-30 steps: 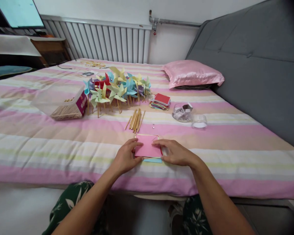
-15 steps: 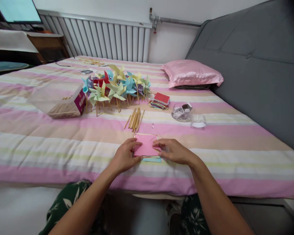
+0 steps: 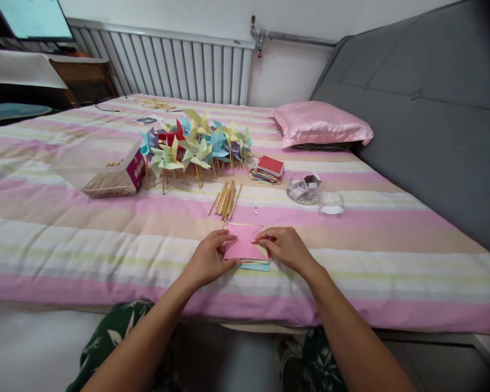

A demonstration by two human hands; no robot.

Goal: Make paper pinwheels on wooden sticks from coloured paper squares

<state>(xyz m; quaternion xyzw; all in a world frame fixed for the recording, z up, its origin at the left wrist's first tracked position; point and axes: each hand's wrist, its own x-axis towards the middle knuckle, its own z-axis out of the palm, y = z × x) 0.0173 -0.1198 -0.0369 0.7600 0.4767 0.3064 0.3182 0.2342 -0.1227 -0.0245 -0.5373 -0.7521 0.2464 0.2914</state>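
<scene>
A pink square of paper (image 3: pixel 240 245) lies on top of a small stack of coloured paper sheets (image 3: pixel 255 267) near the bed's front edge. My left hand (image 3: pixel 212 257) steadies its left side, fingertips on the paper and thumb at the lower edge. My right hand (image 3: pixel 286 247) pinches a right-hand flap of the pink paper, bent in toward the middle. Pale yellow paper shows beneath the lifted part. Just beyond the stack lie several thin wooden sticks (image 3: pixel 226 200) and two tiny pins (image 3: pixel 256 211).
Finished paper pinwheels (image 3: pixel 196 149) stand in a cluster behind. A clear tub of sticks (image 3: pixel 110 182) lies at left. To the right are a second paper pile (image 3: pixel 269 166), a clear dish with small boxes (image 3: pixel 303 189), a tape roll (image 3: pixel 331 204) and a pink pillow (image 3: pixel 322 124).
My right hand has drawn its fingers closer together and pulled the paper's right flap inward, uncovering more of the yellow sheet below. The left hand stays in place.
</scene>
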